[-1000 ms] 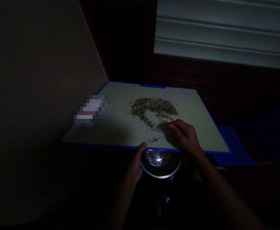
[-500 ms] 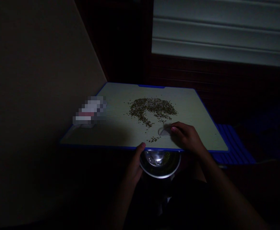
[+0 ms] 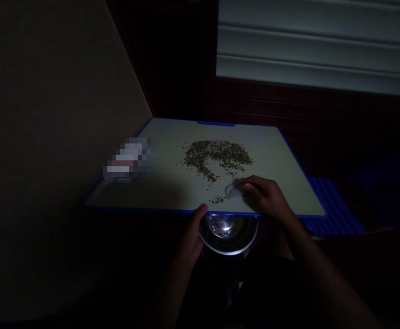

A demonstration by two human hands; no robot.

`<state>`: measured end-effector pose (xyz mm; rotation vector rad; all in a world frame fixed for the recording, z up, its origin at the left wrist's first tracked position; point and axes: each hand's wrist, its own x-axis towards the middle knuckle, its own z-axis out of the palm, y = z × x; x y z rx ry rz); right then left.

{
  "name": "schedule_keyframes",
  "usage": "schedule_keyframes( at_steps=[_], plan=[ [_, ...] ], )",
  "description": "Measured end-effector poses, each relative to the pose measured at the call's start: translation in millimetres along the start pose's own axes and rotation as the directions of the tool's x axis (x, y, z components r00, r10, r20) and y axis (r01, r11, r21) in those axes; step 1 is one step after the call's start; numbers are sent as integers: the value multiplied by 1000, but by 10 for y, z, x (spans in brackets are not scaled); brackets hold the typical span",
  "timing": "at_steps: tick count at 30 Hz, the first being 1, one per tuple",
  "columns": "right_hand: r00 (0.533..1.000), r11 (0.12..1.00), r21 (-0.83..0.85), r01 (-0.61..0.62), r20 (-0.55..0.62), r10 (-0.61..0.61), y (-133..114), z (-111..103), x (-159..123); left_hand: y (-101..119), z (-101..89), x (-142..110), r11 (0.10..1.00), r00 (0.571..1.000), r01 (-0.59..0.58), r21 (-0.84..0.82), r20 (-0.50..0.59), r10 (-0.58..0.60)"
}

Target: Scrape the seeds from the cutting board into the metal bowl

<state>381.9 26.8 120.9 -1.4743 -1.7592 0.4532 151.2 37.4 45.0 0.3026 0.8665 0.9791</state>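
Small greenish-brown seeds or beans [image 3: 216, 153] lie in a curved heap on a pale cutting board [image 3: 282, 192] with a blue rim. A small separate cluster [image 3: 217, 199] sits near the front edge. My right hand [image 3: 264, 194] is closed, pinching a thin translucent piece like a small scraper [image 3: 234, 189]; its lower edge is by that cluster. Below the board's front edge is a shiny metal bowl [image 3: 227, 251], some of the seeds inside it. My left hand [image 3: 194, 235] grips the bowl's left side, thumb up against the board's edge; its other fingers are mostly hidden.
At the board's left stands a white package [image 3: 127, 160], blurred out in part. A pale wall or panel [image 3: 66, 91] rises on the left. Blue ribbed material [image 3: 333, 205] lies right of the board. White slats [image 3: 316, 50] are at the back. The room is dark.
My right hand has drawn the translucent piece slightly toward me and turned it, beside the small front cluster. My left hand and the bowl stay in place; the view shifts slightly.
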Motion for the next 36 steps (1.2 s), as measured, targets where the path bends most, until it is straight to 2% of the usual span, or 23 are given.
schedule_keyframes(
  at_steps=[4, 9, 17, 25, 32, 36],
  plan=[
    [1000, 1000, 2, 6, 6, -6, -6, -3, -5, -3, 7, -7, 999, 999, 39, 5, -13, -39],
    [999, 999, 36, 18, 46, -20, 1, -6, -13, -5, 4, -8, 1000, 1000, -13, -8, 12, 13],
    [997, 998, 57, -23, 82, 18, -65, -24, -20, 5, 4, -25, 1000, 1000, 14, 10, 16, -14],
    [992, 996, 90, 3, 126, -14, -123, -42, -16, -9, 10, -5, 1000, 1000, 17, 3, 2, -17],
    [977, 980, 182, -74, 208, 35, -101, -40, -31, 1, -7, 7, 995, 994, 91, 51, -61, -88],
    [969, 964, 217, -152, 226, 101, -52, -20, -25, 1, -14, 11, 996, 996, 75, 46, -50, -72]
  ],
)
